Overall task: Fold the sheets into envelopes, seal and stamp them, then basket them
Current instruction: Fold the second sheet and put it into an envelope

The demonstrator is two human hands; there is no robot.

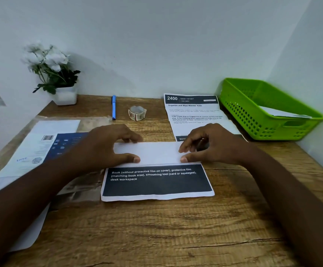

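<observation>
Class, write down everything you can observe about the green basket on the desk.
The green basket is a shallow rectangular tray that looks like bright plastic, with rows of small slots through its walls and a handle cut-out in the near end wall. It sits upright on the wooden desk at the far right corner, close to the walls. Inside lies a folded white paper, leaning toward the near right side. Neither hand touches it.
</observation>
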